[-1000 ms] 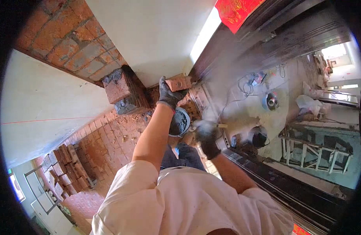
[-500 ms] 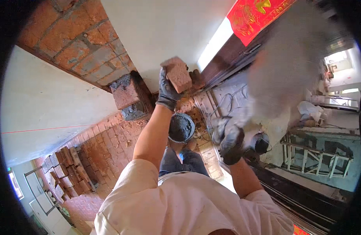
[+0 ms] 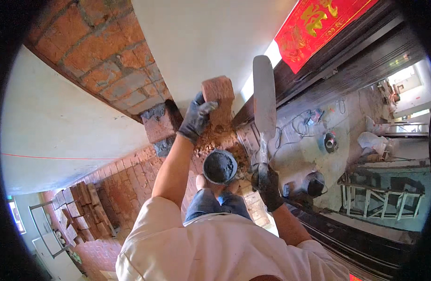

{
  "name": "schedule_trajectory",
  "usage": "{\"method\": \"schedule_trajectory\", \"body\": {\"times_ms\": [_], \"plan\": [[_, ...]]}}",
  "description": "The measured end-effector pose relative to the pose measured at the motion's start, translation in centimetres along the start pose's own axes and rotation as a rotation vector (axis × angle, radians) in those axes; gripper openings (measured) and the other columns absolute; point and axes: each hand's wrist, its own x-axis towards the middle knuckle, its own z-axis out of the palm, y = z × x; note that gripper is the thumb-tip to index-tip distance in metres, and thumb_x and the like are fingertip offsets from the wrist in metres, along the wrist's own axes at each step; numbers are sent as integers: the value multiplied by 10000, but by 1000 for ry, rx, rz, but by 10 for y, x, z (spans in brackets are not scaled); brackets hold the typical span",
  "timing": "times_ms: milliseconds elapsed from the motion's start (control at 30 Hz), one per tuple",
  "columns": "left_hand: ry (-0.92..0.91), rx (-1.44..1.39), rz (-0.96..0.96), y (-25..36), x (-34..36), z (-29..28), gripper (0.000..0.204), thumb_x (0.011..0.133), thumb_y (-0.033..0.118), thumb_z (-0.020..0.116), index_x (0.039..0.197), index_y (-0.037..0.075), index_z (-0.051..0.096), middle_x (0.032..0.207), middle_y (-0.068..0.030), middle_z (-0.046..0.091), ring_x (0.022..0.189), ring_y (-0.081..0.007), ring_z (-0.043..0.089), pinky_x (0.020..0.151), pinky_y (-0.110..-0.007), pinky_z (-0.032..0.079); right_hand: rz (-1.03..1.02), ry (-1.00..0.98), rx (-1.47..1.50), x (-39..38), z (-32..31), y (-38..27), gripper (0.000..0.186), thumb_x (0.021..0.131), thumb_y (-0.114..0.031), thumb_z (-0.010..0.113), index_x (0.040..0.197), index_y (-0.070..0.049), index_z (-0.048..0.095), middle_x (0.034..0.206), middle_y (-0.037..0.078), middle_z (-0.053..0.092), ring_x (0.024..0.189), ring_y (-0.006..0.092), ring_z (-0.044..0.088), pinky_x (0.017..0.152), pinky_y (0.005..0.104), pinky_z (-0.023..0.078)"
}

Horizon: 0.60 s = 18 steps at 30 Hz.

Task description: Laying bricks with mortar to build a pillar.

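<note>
- Red-brown brick (image 3: 219,100) is up in the left hand (image 3: 195,121), in front of the pale wall panel (image 3: 196,42), clear of the ground.
- Left fingers: gloved, bent round the brick's left side and near end, pinching it; at least one lies across the upper face. Far-side contact hidden, can't tell how deep the grip goes.
- Right hand (image 3: 268,186): gloved, fingers closed round the handle of a long-bladed trowel (image 3: 264,98). Blade points away from the body, flat side to camera, no heaped load visible on it.
- Bucket (image 3: 236,165) of dark grey mortar (image 3: 219,167) stands just ahead of the feet, between the two forearms. Neither hand touches it.
- Mortared brick (image 3: 158,129) at the wall end, left of the left hand, has dark mortar above and below it. Held brick is apart from it.
- Step in hand, my read: between pick-up and placing. Brick and trowel both held, no mortar visible on the brick's showing face, underside hidden.
- Next move, my read: calls for a steady left grip with one face left free, and the blade brought down and tilted to the bucket for a scoop.
- Watch: long blade swings close to the dark door frame (image 3: 327,70); brick grip is toward one end, so it could tip under trowel pressure.
</note>
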Motion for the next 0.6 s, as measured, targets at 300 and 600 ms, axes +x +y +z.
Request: {"method": "schedule_trajectory", "body": {"times_ms": [300, 600], "plan": [[-217, -382, 242, 60, 23, 68, 728, 853, 529, 482, 1398, 89, 282, 1385, -124, 372, 1277, -272, 355, 1035, -432, 327, -92, 67, 360, 0, 6, -31, 253, 926, -306, 483, 879, -72, 568, 630, -7, 512, 519, 89, 479, 445, 244, 381], [-19, -872, -17, -74, 9, 24, 530, 907, 469, 373, 1214, 49, 475, 1198, -166, 527, 1078, -344, 512, 953, -482, 393, -123, 100, 160, -18, 20, 12, 335, 913, -389, 491, 904, -63, 565, 572, -12, 468, 456, 90, 438, 414, 244, 359]]}}
